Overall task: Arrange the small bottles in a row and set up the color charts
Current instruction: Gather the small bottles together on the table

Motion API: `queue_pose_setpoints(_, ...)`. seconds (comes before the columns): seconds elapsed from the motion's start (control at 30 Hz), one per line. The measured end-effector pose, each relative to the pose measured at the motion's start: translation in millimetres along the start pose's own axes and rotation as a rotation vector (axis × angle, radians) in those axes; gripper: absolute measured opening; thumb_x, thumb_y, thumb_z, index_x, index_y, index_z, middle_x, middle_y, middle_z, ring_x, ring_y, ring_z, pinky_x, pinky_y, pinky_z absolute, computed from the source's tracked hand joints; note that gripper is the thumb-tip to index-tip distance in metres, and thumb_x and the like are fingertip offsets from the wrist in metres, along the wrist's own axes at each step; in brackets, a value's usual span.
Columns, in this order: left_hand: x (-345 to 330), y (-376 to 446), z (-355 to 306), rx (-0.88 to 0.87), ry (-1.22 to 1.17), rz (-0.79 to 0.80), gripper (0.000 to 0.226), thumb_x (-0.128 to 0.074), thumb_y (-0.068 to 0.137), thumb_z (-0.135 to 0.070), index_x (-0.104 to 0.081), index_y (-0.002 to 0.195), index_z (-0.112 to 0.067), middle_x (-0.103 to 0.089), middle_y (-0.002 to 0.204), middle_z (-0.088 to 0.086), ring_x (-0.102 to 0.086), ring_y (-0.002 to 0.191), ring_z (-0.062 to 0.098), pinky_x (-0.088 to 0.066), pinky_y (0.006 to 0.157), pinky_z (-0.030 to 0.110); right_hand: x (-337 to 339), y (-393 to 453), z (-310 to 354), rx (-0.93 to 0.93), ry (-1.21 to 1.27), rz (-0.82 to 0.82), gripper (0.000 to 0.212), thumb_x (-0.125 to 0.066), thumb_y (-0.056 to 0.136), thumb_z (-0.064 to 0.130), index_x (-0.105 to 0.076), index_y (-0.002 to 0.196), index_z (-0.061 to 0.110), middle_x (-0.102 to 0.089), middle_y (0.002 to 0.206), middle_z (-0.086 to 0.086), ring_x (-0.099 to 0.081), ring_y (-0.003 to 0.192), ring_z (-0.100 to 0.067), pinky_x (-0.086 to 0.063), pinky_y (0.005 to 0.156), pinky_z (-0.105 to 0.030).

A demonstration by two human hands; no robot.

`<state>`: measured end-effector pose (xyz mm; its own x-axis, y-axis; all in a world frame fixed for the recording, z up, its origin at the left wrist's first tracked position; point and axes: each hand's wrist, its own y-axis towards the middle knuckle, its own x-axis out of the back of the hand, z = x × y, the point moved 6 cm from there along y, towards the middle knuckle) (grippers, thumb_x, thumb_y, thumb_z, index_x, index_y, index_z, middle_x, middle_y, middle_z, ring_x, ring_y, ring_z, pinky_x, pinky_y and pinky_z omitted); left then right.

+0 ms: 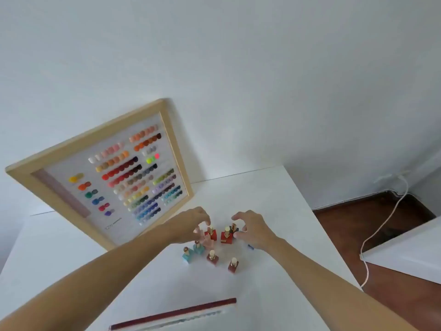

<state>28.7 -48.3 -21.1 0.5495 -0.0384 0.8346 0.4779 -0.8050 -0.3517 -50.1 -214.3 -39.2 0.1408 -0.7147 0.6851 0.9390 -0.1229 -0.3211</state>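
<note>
Several small square bottles with gold caps stand clustered on the white table (262, 199): two red ones (225, 237), a pink one (206, 241), two light blue ones (188, 256), two dark red ones (233, 266) and a dark one (235, 227). My left hand (191, 223) hovers over the pink and red bottles, fingers curled, holding nothing I can see. On the other side my right hand (253, 226) curves around the dark and red bottles, fingers apart. A wood-framed colour chart (119, 173) leans against the wall. A second chart (174, 316) with a dark red edge lies flat near me.
The table's right edge drops to a brown floor (346, 225). A white cable (381, 223) runs from the wall across the floor to another white surface (405, 254) at the right.
</note>
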Motion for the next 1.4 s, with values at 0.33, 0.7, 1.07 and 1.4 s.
queue_pose_setpoints(0.33,-19.5,22.7,-0.3,-0.001,0.15,0.03,0.042,-0.064,0.087,-0.022,-0.049,0.125,-0.031,-0.041,0.139,-0.007,-0.06,0.1,0.019,-0.052,0.083,0.031,-27.8,30.5,4.2,0.037,-0.085,0.021,0.026,-0.07,0.077,0.015,-0.066,0.103,0.02,-0.047,0.104,-0.002,-0.054,0.079,-0.015,-0.039,0.073,-0.019)
queue_pose_setpoints(0.7,-40.2,37.8,0.5,-0.038,0.249,0.121,0.027,-0.053,0.094,-0.022,-0.065,0.117,-0.013,-0.055,0.124,0.005,-0.057,0.098,0.022,-0.05,0.083,0.032,-27.9,45.0,-3.6,0.1,-0.244,0.025,0.019,-0.055,0.088,0.005,-0.068,0.103,0.006,-0.056,0.108,-0.013,-0.059,0.095,-0.029,-0.05,0.08,-0.03)
queue_pose_setpoints(1.07,-27.2,53.0,-5.5,-0.033,0.214,0.051,0.023,-0.055,0.094,-0.015,-0.069,0.113,-0.015,-0.062,0.116,0.004,-0.06,0.098,0.02,-0.051,0.087,0.031,20.3,34.0,-31.8,0.07,-0.102,-0.119,0.017,-0.063,0.085,0.012,-0.068,0.101,0.007,-0.059,0.099,-0.01,-0.055,0.086,-0.022,-0.041,0.071,-0.023)
queue_pose_setpoints(1.4,8.0,124.7,-77.5,-0.134,0.183,-0.042,0.02,-0.056,0.094,-0.021,-0.071,0.105,-0.014,-0.062,0.117,0.003,-0.061,0.099,0.023,-0.047,0.087,0.032,109.4,-10.1,-118.3,-0.034,-0.015,-0.296,0.005,-0.069,0.078,0.004,-0.069,0.082,0.008,-0.056,0.084,-0.003,-0.055,0.077,-0.016,-0.037,0.07,-0.016)
